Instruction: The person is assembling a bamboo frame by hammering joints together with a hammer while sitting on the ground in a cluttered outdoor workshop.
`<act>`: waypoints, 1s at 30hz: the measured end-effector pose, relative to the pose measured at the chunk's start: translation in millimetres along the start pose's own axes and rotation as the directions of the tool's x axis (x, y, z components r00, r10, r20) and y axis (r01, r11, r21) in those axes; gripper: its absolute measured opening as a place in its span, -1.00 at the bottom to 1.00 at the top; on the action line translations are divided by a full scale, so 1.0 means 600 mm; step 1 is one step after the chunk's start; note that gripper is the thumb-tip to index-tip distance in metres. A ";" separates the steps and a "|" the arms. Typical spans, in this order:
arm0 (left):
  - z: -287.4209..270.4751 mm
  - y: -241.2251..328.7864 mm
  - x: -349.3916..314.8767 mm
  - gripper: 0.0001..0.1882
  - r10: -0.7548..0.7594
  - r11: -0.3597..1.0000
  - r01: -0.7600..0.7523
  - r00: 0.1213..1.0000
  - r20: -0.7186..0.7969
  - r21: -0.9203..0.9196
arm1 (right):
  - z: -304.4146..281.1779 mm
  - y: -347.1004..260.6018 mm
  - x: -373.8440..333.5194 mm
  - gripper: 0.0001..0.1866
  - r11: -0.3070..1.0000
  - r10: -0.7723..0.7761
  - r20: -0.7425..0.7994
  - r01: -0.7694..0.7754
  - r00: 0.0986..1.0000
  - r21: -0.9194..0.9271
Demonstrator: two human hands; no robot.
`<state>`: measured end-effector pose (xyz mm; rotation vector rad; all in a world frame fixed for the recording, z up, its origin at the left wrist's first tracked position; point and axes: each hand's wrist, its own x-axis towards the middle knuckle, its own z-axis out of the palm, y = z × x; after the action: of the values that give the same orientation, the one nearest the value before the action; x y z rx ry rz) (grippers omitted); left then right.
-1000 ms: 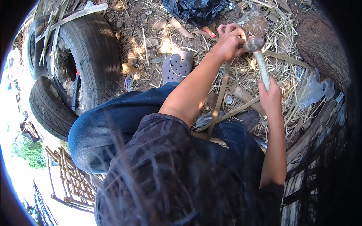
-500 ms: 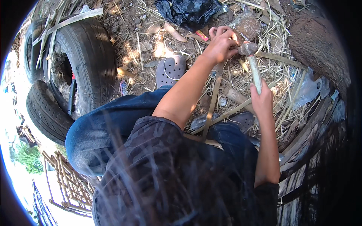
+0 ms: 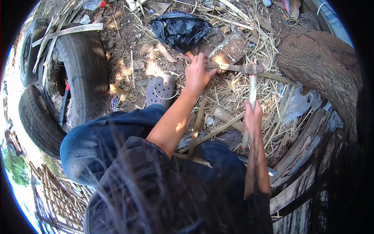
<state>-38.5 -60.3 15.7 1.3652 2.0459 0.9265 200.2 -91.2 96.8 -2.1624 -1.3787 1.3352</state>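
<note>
My right hand (image 3: 253, 117) is wrapped round the pale handle of a hammer (image 3: 254, 70). Its metal head rests on or just above a flat bamboo strip (image 3: 230, 67). At the strip's left end is my left hand (image 3: 198, 74), its thumb and fingers closed about it; the fingers partly hide that end. A rough, rusty-brown block (image 3: 232, 48) lies just beyond the strip. Another bamboo strip (image 3: 201, 111) runs from below my left hand toward my legs, crossing a thinner slanting strip (image 3: 222, 130).
Old tyres (image 3: 83, 74) stand at the left, with a red-and-black-handled tool (image 3: 65, 103) in one. A black plastic bag (image 3: 181, 30) lies ahead. A thick trunk (image 3: 317, 70) and clear plastic (image 3: 298, 109) are at the right. My clog (image 3: 160, 89) rests on straw-littered ground.
My left hand has moved away from the hammer head toward the strip's left end. The hammer stays in my right hand, and the whole view has shifted somewhat.
</note>
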 end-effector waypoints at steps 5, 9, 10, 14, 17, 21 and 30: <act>-0.015 0.000 0.027 -0.29 -0.303 0.952 0.305 0.921 0.245 0.030 | -0.014 -0.010 0.007 -0.74 0.998 -0.005 -0.038 0.008 0.999 0.066; 0.003 -0.023 0.023 -0.27 -0.340 0.934 0.356 0.895 0.290 -0.006 | -0.003 -0.040 0.004 -0.73 0.993 0.025 -0.010 -0.023 1.000 0.116; 0.008 -0.014 0.018 -0.27 -0.473 0.756 0.606 0.767 0.434 -0.246 | -0.002 -0.040 0.005 -0.74 0.991 0.009 -0.001 -0.009 1.000 0.135; 0.019 -0.012 -0.009 -0.33 -0.418 0.365 0.850 0.514 0.749 -0.380 | 0.005 -0.033 0.007 -0.68 0.993 -0.087 0.020 0.085 0.996 0.088; 0.036 -0.022 -0.018 -0.36 -0.440 0.386 0.841 0.530 0.725 -0.380 | 0.023 -0.044 -0.003 -0.65 0.980 -0.196 0.008 0.195 0.981 0.042; 0.054 -0.018 -0.025 -0.42 -0.530 0.486 0.774 0.631 0.567 -0.406 | 0.031 -0.064 -0.015 -0.63 0.954 -0.299 0.036 0.299 0.954 0.007; 0.039 0.006 -0.032 -0.55 -0.327 0.647 0.566 0.811 0.484 -0.512 | 0.014 -0.085 -0.017 -0.64 0.953 -0.303 0.038 0.303 0.952 0.007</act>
<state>-12.5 -71.3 4.2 0.5372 1.4659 0.9328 162.0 -75.3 129.6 -1.8374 -1.6439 1.2624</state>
